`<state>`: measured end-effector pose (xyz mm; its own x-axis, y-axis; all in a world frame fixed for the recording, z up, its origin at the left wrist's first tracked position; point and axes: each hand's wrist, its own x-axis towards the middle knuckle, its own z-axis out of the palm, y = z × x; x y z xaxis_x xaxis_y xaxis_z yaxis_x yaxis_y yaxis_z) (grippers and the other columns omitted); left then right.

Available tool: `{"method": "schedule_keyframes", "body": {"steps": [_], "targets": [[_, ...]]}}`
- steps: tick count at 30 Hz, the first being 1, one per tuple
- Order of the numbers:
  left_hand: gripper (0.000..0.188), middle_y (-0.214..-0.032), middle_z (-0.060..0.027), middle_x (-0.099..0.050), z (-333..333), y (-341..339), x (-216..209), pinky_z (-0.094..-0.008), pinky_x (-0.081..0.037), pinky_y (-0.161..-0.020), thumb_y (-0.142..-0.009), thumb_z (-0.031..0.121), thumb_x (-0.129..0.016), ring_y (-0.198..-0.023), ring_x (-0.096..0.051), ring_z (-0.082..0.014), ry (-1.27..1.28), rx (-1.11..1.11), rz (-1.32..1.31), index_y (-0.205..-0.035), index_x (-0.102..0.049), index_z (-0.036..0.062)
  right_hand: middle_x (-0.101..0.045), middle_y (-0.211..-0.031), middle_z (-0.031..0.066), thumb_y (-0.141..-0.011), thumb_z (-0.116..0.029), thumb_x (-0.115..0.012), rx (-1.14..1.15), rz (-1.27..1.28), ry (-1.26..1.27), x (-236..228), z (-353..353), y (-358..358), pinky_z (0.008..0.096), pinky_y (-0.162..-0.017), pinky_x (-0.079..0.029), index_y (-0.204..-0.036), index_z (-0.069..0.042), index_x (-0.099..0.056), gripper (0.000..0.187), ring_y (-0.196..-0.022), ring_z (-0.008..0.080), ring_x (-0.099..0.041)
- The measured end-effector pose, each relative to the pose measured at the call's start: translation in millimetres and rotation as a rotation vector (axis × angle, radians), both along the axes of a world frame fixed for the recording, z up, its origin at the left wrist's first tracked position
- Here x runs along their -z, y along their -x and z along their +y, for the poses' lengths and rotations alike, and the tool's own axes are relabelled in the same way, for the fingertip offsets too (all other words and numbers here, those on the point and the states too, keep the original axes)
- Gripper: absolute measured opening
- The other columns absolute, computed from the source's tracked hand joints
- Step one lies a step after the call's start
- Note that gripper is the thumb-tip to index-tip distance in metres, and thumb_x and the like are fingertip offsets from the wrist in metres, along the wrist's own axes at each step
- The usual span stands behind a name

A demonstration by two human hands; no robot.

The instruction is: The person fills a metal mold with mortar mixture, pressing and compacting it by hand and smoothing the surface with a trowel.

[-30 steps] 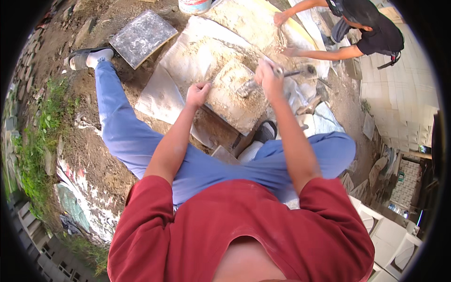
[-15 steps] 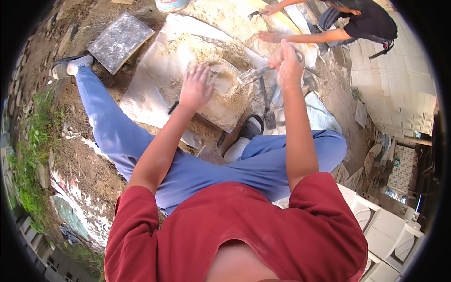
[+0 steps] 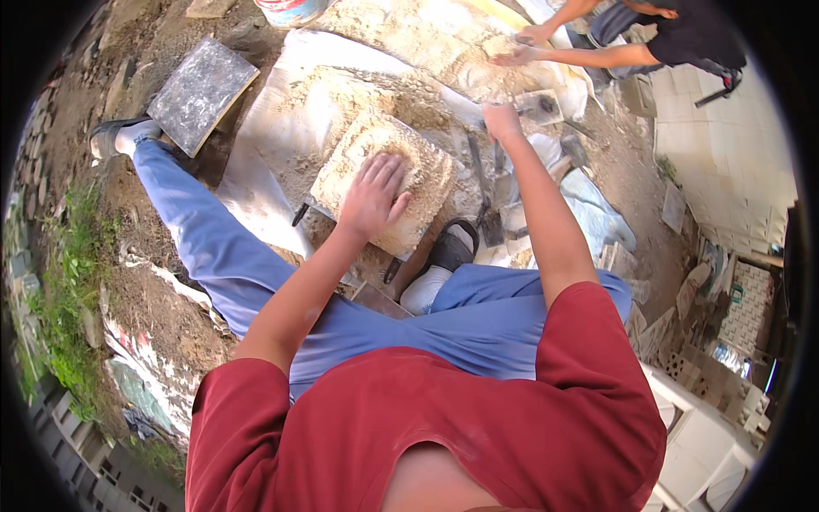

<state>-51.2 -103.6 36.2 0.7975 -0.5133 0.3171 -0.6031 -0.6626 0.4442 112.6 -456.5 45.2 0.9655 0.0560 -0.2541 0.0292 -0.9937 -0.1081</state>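
Note:
My left hand (image 3: 375,194) lies flat, fingers stretched, on pale, crumbly sand-like material that fills and covers a square block-like form (image 3: 418,218). Dark handle-like pieces (image 3: 300,213) stick out from the form's sides. Further right, my right hand (image 3: 503,121) is closed, above the tools lying beside the heap. Whatever it may grip is hidden by the hand. A dark long-handled tool (image 3: 478,171) lies just left of it, and a square plate with a dark middle (image 3: 539,107) lies to its right.
A white sheet (image 3: 273,136) carries more loose sand-like material. A grey square board (image 3: 203,94) lies at the left near my foot, and a bucket (image 3: 290,10) stands at the top. A co-worker's hands (image 3: 525,49) are over the far sand. A pale blue sheet (image 3: 593,209) lies right.
My left hand has come down onto the sand on the form, which looks fuller and flatter. My right hand has lowered, and the metal-bladed scraper it held no longer shows clearly.

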Motion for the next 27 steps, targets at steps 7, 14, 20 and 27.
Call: {"method": "schedule_keyframes", "body": {"steps": [7,14,20,27], "targets": [[0.049,-0.141,-0.0164,-0.059,1,-2,-3,-0.0474,-0.033,-0.121,-0.096,0.031,-0.054,-0.136,-0.05,-0.0365,0.016,0.001,0.036,-0.134,-0.06,0.0009,-0.073,-0.076,0.024,-0.091,-0.026,-0.05,0.244,0.322,-0.05,35,-12,-23,0.0449,-0.073,-0.059,-0.082,0.004,-0.074,0.039,-0.069,0.0355,-0.075],[0.054,-0.146,-0.015,-0.054,3,-1,-8,-0.0479,-0.03,-0.122,-0.097,0.032,-0.053,-0.139,-0.046,-0.036,0.003,0.006,0.04,-0.142,-0.052,0.0028,-0.065,-0.123,0.0244,-0.09,-0.032,-0.067,0.523,-0.201,-0.058,51,26,40,0.0491,-0.094,-0.053,-0.116,0.001,-0.064,0.041,-0.115,0.0391,-0.065],[0.064,-0.165,-0.014,-0.033,-2,2,-18,-0.0503,-0.02,-0.126,-0.101,0.045,-0.047,-0.154,-0.028,-0.0339,0.024,0.073,-0.014,-0.156,-0.04,0.0129,-0.055,-0.126,0.0123,-0.087,-0.035,-0.07,0.305,-0.397,0.367,112,34,148,0.0422,-0.107,-0.041,-0.107,-0.007,-0.067,0.035,-0.125,0.0297,-0.049],[0.058,-0.17,-0.0043,-0.025,8,4,-2,-0.0509,-0.01,-0.129,-0.105,0.047,-0.041,-0.157,-0.022,-0.03,-0.209,0.4,-0.082,-0.16,-0.038,0.0285,-0.054,-0.131,0.0124,-0.086,-0.038,-0.069,0.206,-0.179,0.309,71,45,158,0.0402,-0.109,-0.036,-0.106,-0.008,-0.071,0.036,-0.128,0.0306,-0.046]]}}
